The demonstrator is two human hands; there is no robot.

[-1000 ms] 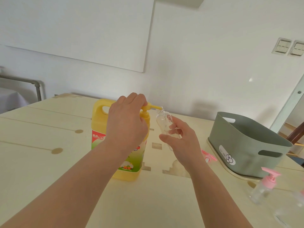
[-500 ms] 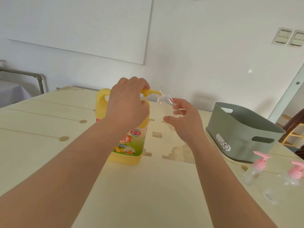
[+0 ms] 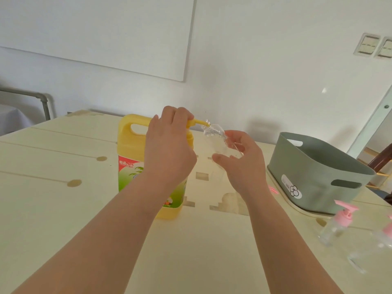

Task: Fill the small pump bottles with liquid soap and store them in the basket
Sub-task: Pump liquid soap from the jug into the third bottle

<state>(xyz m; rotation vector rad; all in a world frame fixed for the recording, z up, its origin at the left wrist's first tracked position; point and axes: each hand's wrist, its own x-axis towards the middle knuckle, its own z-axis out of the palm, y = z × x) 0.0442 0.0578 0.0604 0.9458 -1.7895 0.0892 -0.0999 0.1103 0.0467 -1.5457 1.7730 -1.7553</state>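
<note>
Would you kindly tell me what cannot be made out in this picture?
Head view:
- Pump head of the soap jug: covered by the left hand.
- Soap level in the clear bottle: it is see-through and partly behind the right hand.
- Floor of the basket: hidden by its near wall.
- Rightmost pink-topped bottle: cut off by the right edge.

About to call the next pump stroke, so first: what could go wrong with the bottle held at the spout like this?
1. The small clear bottle is tilted in the right hand, its narrow mouth just at the yellow spout; soap could miss and run onto the table.
2. The left hand gripping the pump may rock the soap jug on a hard press, pulling the spout off the mouth.
</note>
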